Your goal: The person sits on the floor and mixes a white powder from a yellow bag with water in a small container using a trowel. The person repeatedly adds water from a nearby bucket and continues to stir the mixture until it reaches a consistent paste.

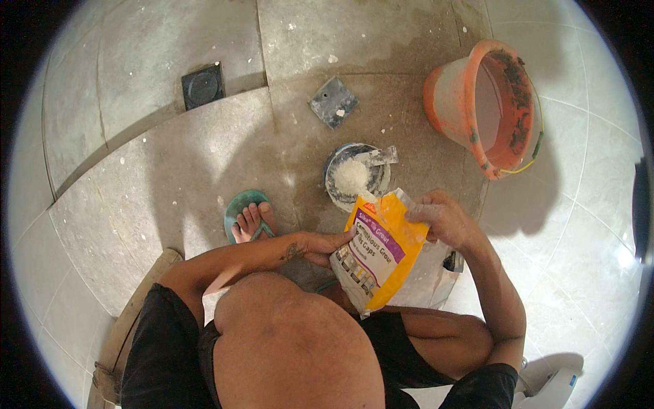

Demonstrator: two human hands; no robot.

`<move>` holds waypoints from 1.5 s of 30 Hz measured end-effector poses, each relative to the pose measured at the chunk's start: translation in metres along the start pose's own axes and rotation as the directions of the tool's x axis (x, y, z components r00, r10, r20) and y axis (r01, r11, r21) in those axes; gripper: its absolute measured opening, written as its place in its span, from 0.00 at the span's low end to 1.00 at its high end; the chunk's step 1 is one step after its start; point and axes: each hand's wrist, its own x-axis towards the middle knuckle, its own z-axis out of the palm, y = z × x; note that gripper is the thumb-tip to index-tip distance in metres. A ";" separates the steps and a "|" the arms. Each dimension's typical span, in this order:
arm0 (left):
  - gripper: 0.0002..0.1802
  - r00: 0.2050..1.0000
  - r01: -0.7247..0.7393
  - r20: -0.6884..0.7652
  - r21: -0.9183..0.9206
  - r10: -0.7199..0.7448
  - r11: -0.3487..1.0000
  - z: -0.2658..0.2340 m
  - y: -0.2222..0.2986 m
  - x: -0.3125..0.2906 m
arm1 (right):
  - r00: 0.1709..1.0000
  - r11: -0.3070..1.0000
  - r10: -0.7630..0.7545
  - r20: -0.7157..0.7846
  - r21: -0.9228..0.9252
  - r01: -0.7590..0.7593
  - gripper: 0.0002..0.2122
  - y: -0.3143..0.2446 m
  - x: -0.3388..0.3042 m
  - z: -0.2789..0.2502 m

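Observation:
A yellow, white and purple grout bag [381, 249] is tilted over a small round bowl [330, 189], its top end toward the bowl. My left hand [330, 248] grips the bag's left edge, the thumb lying on its front. At the upper right corner, my right hand [439, 217] is closed on the bag's edge. Pale powder [351, 176] lies heaped in the bowl, right by the bag's top. Across the bowl's right rim rests a flat, powder-coated scraper [382, 157]. Whether powder is flowing from the bag I cannot tell.
An orange bucket [449, 92] with a wire handle and greyish liquid stands at the far right. Beyond the bowl lies a dark square plate [334, 102]; farther left is a black square piece [203, 86]. My foot in a green flip-flop [235, 213] is left of the bowl. A wooden beam [136, 307] lies at the left.

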 end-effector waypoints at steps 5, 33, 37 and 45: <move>0.44 0.999 0.022 0.027 0.089 -0.024 0.996 0.021 0.015 -0.005 | 0.977 0.966 -0.211 0.005 -0.150 0.209 0.12 0.003 0.000 -0.005; 0.51 0.901 0.076 -0.350 0.709 0.257 0.701 0.097 0.198 -0.086 | 0.909 0.885 -0.403 0.108 -0.208 0.417 0.19 0.015 -0.012 -0.031; 0.52 0.904 0.054 -0.339 0.694 0.260 0.718 0.098 0.180 -0.065 | 0.897 0.874 -0.426 0.120 -0.200 0.442 0.19 0.026 -0.033 -0.029; 0.54 0.961 0.026 -0.277 0.161 0.020 0.987 0.016 0.044 -0.038 | 0.718 0.649 -0.680 0.146 -0.336 0.683 0.16 0.042 -0.030 -0.021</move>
